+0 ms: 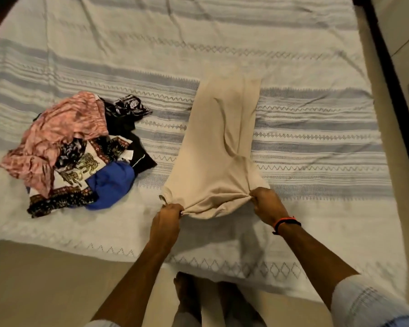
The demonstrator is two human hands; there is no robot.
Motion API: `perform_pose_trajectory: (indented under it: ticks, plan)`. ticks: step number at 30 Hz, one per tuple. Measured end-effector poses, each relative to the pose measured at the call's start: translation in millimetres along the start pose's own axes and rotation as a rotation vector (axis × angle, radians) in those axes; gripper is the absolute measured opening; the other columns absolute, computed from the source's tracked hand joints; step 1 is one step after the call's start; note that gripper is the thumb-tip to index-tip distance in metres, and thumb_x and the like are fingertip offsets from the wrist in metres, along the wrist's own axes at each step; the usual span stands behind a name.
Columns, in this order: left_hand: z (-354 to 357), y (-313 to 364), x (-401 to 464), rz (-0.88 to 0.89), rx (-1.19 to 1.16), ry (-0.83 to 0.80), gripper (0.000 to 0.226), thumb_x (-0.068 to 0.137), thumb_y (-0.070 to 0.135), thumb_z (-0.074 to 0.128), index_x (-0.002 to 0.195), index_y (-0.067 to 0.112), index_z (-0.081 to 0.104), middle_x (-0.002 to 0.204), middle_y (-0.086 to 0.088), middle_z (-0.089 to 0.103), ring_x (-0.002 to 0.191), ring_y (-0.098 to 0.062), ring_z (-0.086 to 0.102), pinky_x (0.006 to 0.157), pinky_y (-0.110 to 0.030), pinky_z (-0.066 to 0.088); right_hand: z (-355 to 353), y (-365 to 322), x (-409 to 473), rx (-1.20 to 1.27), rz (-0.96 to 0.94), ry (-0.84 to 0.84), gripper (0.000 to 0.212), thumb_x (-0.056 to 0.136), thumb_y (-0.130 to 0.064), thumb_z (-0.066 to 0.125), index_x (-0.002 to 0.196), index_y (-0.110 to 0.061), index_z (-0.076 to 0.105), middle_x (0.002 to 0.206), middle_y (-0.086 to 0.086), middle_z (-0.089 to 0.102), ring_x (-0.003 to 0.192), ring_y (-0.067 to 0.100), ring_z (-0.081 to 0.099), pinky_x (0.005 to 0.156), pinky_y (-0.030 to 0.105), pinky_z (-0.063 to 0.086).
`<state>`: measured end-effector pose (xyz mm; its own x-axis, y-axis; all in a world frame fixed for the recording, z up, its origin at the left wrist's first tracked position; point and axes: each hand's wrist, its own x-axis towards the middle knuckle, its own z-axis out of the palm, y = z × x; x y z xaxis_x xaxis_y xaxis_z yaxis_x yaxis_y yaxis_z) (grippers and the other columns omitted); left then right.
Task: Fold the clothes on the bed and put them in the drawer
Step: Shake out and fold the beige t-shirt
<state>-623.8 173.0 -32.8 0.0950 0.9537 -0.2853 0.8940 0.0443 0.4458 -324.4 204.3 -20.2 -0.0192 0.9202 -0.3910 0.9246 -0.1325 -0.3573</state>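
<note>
While the beige garment (222,147) lies stretched across the bed (316,128), left hand (167,223) and right hand (268,205) each pinch a near corner, both grips clenched on cloth. Unfolded pile (73,152) sits at nine o'clock. Nothing looks folded yet; no open drawer visible.

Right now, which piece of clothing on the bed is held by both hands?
The beige garment, spread alone on the bedspread; the left hand and right hand pinch its near edge. The others lie untouched in the pile.
</note>
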Motion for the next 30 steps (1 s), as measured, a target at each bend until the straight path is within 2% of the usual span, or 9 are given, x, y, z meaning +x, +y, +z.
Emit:
perform_pose_trajectory:
  ticks: [4, 7, 13, 17, 19, 23, 25, 28, 30]
  plan:
    - [21.0, -15.1, -16.1, 0.029, 0.069, -0.009, 0.017, 0.092, 0.002, 0.053, 0.092, 0.016, 0.064, 0.091, -0.005, 0.067, 0.08, -0.02, 0.06, 0.065, -0.027, 0.042, 35.8, 0.4, -13.7, -0.078, -0.005, -0.018, 0.018, 0.077, 0.001, 0.06, 0.091, -0.003, 0.071, 0.096, 0.015, 0.067, 0.093, 0.036, 0.062, 0.078, 0.038, 0.052]
    - [32.9, -26.7, -20.5, 0.036, 0.124, -0.065, 0.016, 0.095, 0.007, 0.05, 0.095, 0.019, 0.061, 0.097, -0.002, 0.067, 0.084, -0.019, 0.06, 0.065, -0.025, 0.038, 59.6, 0.8, -22.6, -0.125, 0.021, -0.031, 0.019, 0.078, 0.004, 0.056, 0.092, -0.001, 0.069, 0.097, 0.016, 0.065, 0.095, 0.038, 0.061, 0.078, 0.041, 0.053]
    - [39.5, -43.3, -20.6, -0.004, 0.308, -0.358, 0.025, 0.095, 0.018, 0.052, 0.12, 0.016, 0.057, 0.122, -0.006, 0.061, 0.111, -0.027, 0.06, 0.091, -0.038, 0.05, 75.2, -21.9, -35.8, -0.234, 0.238, -0.175, 0.026, 0.091, -0.005, 0.05, 0.114, -0.004, 0.062, 0.121, 0.015, 0.061, 0.113, 0.034, 0.058, 0.089, 0.039, 0.05]
    - [42.8, -46.0, -6.5, 0.097, 0.228, -0.232, 0.023, 0.094, 0.024, 0.057, 0.116, 0.02, 0.063, 0.119, -0.004, 0.064, 0.104, -0.024, 0.062, 0.085, -0.035, 0.05, 87.8, -39.4, -29.8, -0.137, 0.071, -0.004, 0.033, 0.087, -0.018, 0.058, 0.119, -0.012, 0.062, 0.121, 0.011, 0.061, 0.113, 0.032, 0.056, 0.093, 0.046, 0.048]
    - [50.1, -47.0, 1.2, 0.161, 0.167, -0.167, 0.026, 0.094, 0.023, 0.059, 0.119, 0.017, 0.064, 0.122, -0.005, 0.062, 0.104, -0.023, 0.06, 0.083, -0.034, 0.05, 97.6, -45.7, -24.5, -0.088, -0.091, -0.027, 0.037, 0.091, -0.019, 0.058, 0.127, -0.01, 0.06, 0.126, 0.013, 0.06, 0.117, 0.032, 0.054, 0.098, 0.046, 0.045]
    - [65.6, -53.7, 5.5, 0.138, 0.14, -0.201, 0.019, 0.091, 0.021, 0.063, 0.11, 0.017, 0.066, 0.121, -0.006, 0.057, 0.104, -0.022, 0.056, 0.084, -0.038, 0.053, 124.2, -45.8, -23.4, -0.22, -0.282, -0.137, 0.03, 0.09, -0.015, 0.059, 0.12, -0.011, 0.064, 0.12, 0.01, 0.059, 0.106, 0.03, 0.054, 0.089, 0.039, 0.048]
    - [72.4, -60.2, 5.7, 0.111, 0.127, -0.213, 0.019, 0.091, 0.023, 0.064, 0.108, 0.018, 0.069, 0.124, -0.005, 0.055, 0.108, -0.021, 0.055, 0.089, -0.039, 0.051, 133.0, -43.5, -25.3, -0.311, -0.248, -0.173, 0.025, 0.09, -0.012, 0.055, 0.111, -0.011, 0.068, 0.114, 0.008, 0.06, 0.1, 0.027, 0.054, 0.083, 0.037, 0.046]
    - [71.7, -60.2, 5.9, 0.057, 0.023, -0.143, 0.02, 0.092, 0.023, 0.064, 0.11, 0.015, 0.07, 0.125, -0.003, 0.055, 0.108, -0.013, 0.055, 0.089, -0.025, 0.047, 135.8, -52.6, -28.9, -0.299, -0.135, -0.061, 0.016, 0.085, -0.009, 0.055, 0.09, -0.006, 0.07, 0.098, 0.012, 0.062, 0.091, 0.032, 0.057, 0.075, 0.04, 0.048]
    - [67.9, -57.2, 8.3, -0.131, -0.131, -0.002, 0.027, 0.088, 0.02, 0.069, 0.114, 0.014, 0.064, 0.127, -0.006, 0.054, 0.106, -0.007, 0.055, 0.083, -0.018, 0.044, 139.8, -67.4, -30.9, -0.075, 0.139, 0.075, 0.016, 0.085, -0.017, 0.06, 0.084, -0.005, 0.069, 0.093, 0.012, 0.063, 0.087, 0.033, 0.061, 0.073, 0.039, 0.05]
